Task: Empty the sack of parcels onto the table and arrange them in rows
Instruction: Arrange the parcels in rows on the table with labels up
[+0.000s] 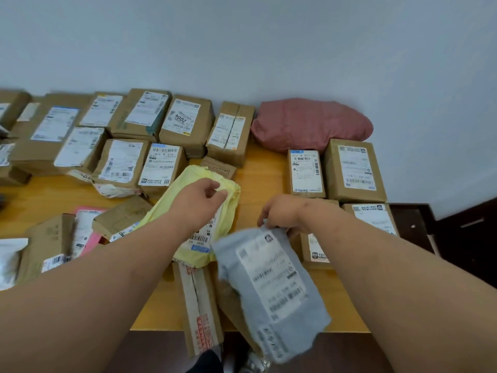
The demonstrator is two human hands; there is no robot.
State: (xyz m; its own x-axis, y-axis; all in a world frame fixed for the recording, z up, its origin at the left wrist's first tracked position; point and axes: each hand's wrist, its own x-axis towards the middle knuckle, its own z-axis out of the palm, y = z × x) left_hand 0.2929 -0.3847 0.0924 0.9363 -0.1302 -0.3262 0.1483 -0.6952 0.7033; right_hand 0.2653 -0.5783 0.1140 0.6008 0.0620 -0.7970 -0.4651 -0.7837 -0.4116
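My right hand (279, 215) grips the top edge of a grey mailer bag (271, 286), which hangs tilted over the table's front edge. My left hand (200, 201) pinches the crumpled top of a yellow mailer bag (185, 189) lying in the middle of the wooden table (261, 184). Several brown cardboard parcels (185, 123) with white labels stand in rows along the wall at the left. More boxes (352, 168) sit at the right. A long taped box (199, 305) juts over the front edge below the yellow bag.
A crumpled pink-red sack (312, 123) lies against the wall at the back right. A pink mailer (86, 230) and a white bag (9, 261) lie at the left front. A dark cabinet (462, 238) stands right of the table.
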